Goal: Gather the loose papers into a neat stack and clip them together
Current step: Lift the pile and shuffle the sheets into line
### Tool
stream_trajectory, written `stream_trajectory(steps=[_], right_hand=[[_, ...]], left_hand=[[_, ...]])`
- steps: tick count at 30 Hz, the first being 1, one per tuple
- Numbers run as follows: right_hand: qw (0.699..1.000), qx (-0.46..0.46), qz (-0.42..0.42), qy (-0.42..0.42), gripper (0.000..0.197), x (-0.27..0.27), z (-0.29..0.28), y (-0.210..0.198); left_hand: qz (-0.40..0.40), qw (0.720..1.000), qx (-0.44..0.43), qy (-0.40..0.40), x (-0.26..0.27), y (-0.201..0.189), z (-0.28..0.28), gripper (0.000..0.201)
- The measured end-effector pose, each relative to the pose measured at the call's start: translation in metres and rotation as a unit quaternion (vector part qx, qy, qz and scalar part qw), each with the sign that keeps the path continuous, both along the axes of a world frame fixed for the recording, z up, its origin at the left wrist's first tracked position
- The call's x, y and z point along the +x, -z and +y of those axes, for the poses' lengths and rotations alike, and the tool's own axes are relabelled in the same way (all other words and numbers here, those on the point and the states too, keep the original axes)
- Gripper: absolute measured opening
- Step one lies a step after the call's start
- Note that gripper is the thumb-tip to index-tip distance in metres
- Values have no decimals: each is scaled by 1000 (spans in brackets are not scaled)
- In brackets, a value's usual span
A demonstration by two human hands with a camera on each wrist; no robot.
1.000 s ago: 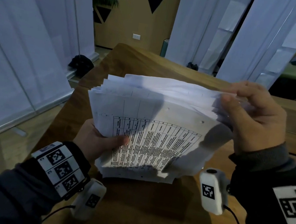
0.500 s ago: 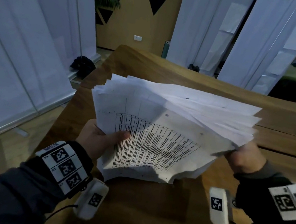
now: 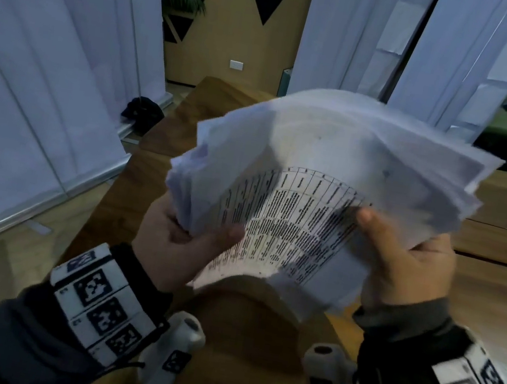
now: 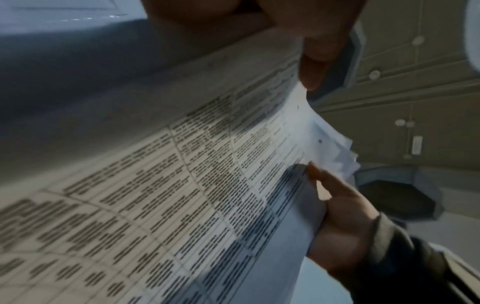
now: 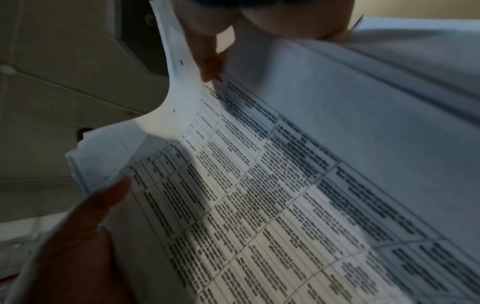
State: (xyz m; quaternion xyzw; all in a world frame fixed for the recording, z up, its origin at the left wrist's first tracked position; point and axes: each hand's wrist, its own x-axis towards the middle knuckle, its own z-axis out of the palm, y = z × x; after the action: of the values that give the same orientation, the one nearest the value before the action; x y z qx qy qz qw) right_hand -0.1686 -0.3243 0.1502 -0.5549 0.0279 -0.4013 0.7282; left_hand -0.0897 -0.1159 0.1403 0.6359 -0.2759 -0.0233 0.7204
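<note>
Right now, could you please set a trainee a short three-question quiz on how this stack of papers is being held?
1. True or false: the papers lie flat on the wooden table.
2. Which hands grip the papers? A) the left hand only B) the right hand only C) both
3. Fill in: the sheet facing the person bears a printed ____.

Key:
1. False. They are held up above the table, bowed, with their edges fanned unevenly.
2. C. Each hand holds one side, thumb on the front sheet.
3. Table, a grid of ruled rows and columns filled with text.
</note>
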Motion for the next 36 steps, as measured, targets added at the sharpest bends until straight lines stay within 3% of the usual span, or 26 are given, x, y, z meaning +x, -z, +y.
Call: stream_trajectory(steps=[2, 3, 6, 8, 10, 12, 16, 18, 23, 28, 30, 32, 36], right_hand=[[1000, 5, 9, 7, 69, 0, -3, 1], [1000, 3, 13, 23, 74, 0, -4, 2], [998, -28, 1, 51, 71, -1, -8, 0], [996, -56, -17, 71, 57, 0, -10, -6], [985, -143, -23, 96, 44, 1, -9, -16], [946, -289, 4, 145, 34, 3, -8, -24], [828, -523, 70, 191, 19, 5, -4, -41], [796, -570, 86, 182, 20, 7, -1, -46], [759, -611, 130, 183, 32, 8, 2, -54], [630, -724, 220, 176, 44, 6, 4, -60], [593, -754, 237, 156, 48, 4, 3, -65], [585, -764, 241, 129, 54, 1, 3, -70], [615, -727, 255, 167, 65, 0, 8, -75]], left_hand=[[24, 1000, -5, -13, 6, 7, 1, 55], [39, 999, 10, -32, 10, 10, 0, 59], [87, 993, 36, -75, 20, 16, 0, 43], [100, 992, 40, -66, 23, 18, -1, 26], [108, 992, 39, -50, 24, 15, -2, 22], [123, 992, 30, -29, 26, 14, 0, 32], [126, 991, 39, 4, 28, 14, 4, 52], [132, 991, 36, 12, 28, 13, 5, 43], [124, 991, 42, 26, 27, 9, 5, 37], [125, 991, 33, 23, 29, 11, 5, 37], [130, 991, 34, 23, 30, 12, 6, 40], [133, 990, 44, 18, 30, 11, 6, 38], [141, 987, 76, -20, 29, 11, 1, 24]])
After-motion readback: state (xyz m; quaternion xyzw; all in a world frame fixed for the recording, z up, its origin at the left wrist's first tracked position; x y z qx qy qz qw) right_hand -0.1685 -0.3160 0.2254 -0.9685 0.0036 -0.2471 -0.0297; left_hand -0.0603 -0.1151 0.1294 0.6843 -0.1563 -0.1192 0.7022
